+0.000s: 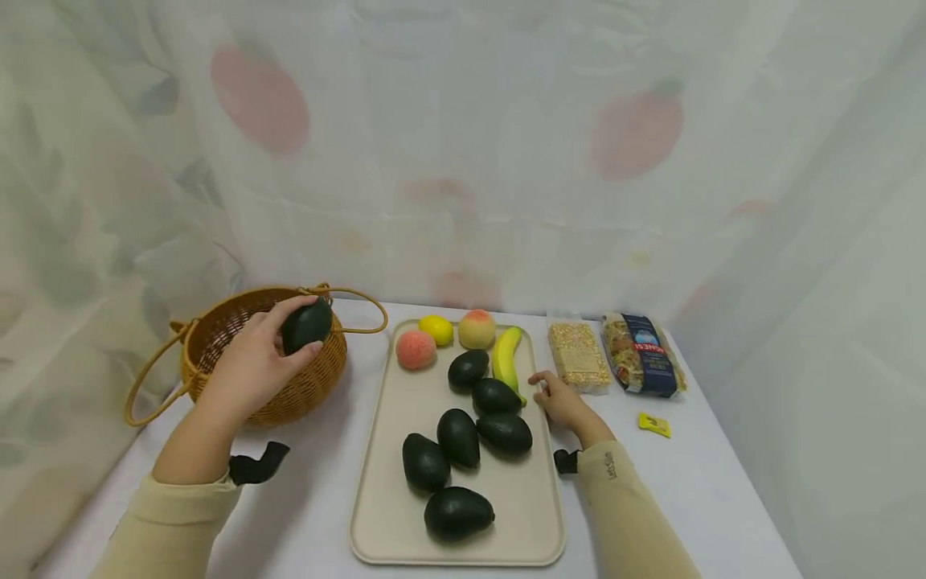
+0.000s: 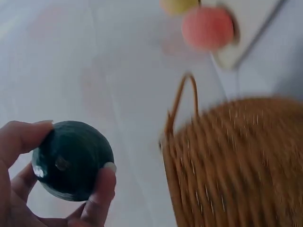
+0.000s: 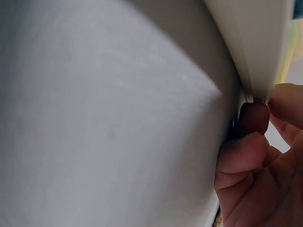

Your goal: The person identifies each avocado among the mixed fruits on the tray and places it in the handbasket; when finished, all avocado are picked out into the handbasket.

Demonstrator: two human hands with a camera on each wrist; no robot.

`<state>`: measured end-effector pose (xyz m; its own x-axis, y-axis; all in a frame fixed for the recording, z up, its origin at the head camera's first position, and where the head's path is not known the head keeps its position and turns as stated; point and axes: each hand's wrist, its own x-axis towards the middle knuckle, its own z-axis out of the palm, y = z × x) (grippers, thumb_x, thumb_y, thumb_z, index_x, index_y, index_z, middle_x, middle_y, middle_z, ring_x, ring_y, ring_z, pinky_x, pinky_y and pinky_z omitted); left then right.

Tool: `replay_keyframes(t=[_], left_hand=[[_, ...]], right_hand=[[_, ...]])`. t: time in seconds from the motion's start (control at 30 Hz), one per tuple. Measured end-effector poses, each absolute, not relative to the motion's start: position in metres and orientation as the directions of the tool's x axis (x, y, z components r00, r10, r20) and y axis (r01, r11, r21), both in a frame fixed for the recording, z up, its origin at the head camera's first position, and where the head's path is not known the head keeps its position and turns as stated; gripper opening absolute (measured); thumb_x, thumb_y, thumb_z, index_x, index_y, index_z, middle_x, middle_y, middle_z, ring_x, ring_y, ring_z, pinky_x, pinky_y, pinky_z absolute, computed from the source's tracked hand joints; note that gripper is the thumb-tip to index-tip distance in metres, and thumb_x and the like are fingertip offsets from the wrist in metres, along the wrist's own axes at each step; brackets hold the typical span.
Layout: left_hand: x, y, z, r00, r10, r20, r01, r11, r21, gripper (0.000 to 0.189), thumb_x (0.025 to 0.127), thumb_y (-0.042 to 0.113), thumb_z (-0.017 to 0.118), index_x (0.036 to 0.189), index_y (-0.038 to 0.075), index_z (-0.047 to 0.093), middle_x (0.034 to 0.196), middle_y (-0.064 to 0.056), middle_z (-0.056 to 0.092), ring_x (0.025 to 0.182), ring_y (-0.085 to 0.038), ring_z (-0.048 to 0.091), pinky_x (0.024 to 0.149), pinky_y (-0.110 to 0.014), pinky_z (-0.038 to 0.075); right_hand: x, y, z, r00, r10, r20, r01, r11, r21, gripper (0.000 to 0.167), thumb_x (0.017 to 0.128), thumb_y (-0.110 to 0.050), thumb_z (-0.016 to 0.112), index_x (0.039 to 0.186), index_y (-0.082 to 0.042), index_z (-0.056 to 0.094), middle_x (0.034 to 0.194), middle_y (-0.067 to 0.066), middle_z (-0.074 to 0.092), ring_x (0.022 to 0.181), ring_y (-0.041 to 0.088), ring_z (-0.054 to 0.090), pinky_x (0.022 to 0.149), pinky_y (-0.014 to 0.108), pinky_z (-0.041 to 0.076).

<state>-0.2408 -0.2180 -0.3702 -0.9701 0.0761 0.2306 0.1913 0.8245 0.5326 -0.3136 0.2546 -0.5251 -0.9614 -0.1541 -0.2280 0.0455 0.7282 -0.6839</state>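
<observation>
From afar I have the left hand (image 1: pixel 253 355) raised, thumb (image 1: pixel 300 355) and fingers (image 1: pixel 288 307) curved in a grip; the right hand (image 1: pixel 566 404) pinches, lower down; both arms (image 1: pixel 631 513) reach forward.

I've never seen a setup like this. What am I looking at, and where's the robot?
There's no robot here, just a person's two bare hands. The large picture comes from a camera worn on the head, looking forward and down; the two smaller ones come from cameras on each wrist.

On the white table stands a beige tray with six dark avocados, a banana, a lemon and two peach-like fruits. To its right lie two bags of food and a small yellow packet.

The left hand holds another avocado near the wicker basket. The right hand appears to pinch the tray's edge.
</observation>
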Motion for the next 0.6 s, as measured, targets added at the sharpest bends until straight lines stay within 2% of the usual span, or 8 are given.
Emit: replay_keyframes(t=[0.1, 0.23, 0.43, 0.6], left_hand=[[-0.246, -0.239, -0.367, -0.978, 0.050, 0.200, 0.148, 0.848, 0.508, 0.072, 0.101, 0.033, 0.071, 0.162, 0.023, 0.036, 0.126, -0.036, 0.046, 0.089, -0.045, 0.060, 0.067, -0.053, 0.050], [-0.255, -0.261, -0.370, -0.990, 0.048, 0.131, 0.107, 0.865, 0.491, 0.074, 0.103, 0.034, 0.068, 0.164, 0.017, 0.031, 0.136, -0.045, 0.040, 0.105, -0.061, 0.058, 0.075, -0.068, 0.051], [-0.269, -0.279, -0.378, -0.997, 0.077, 0.010, 0.074, 0.906, 0.417, 0.073, 0.102, 0.030, 0.068, 0.162, 0.011, 0.030, 0.133, -0.050, 0.041, 0.108, -0.063, 0.056, 0.074, -0.065, 0.052], [-0.284, -0.287, -0.389, -0.991, 0.097, -0.087, 0.058, 0.927, 0.371, 0.071, 0.102, 0.029, 0.067, 0.159, 0.007, 0.032, 0.135, -0.049, 0.048, 0.121, -0.068, 0.048, 0.085, -0.071, 0.048]], right_hand=[[-0.315, 0.256, -0.527, -0.963, -0.148, -0.225, 0.047, 0.731, -0.681, 0.029, 0.109, -0.011, 0.054, 0.138, -0.008, 0.055, 0.097, 0.011, 0.053, 0.085, 0.024, 0.054, 0.078, 0.040, 0.046], [-0.316, 0.258, -0.528, -0.966, -0.130, -0.222, 0.060, 0.726, -0.686, 0.028, 0.109, -0.010, 0.056, 0.137, -0.008, 0.056, 0.092, 0.009, 0.050, 0.081, 0.023, 0.052, 0.073, 0.035, 0.044], [-0.317, 0.257, -0.530, -0.966, -0.129, -0.223, 0.065, 0.715, -0.696, 0.028, 0.108, -0.010, 0.057, 0.136, -0.009, 0.056, 0.092, 0.009, 0.050, 0.081, 0.022, 0.052, 0.072, 0.034, 0.043], [-0.317, 0.255, -0.530, -0.967, -0.130, -0.219, 0.063, 0.710, -0.701, 0.028, 0.108, -0.010, 0.057, 0.136, -0.009, 0.056, 0.092, 0.008, 0.049, 0.081, 0.022, 0.051, 0.072, 0.034, 0.042]])
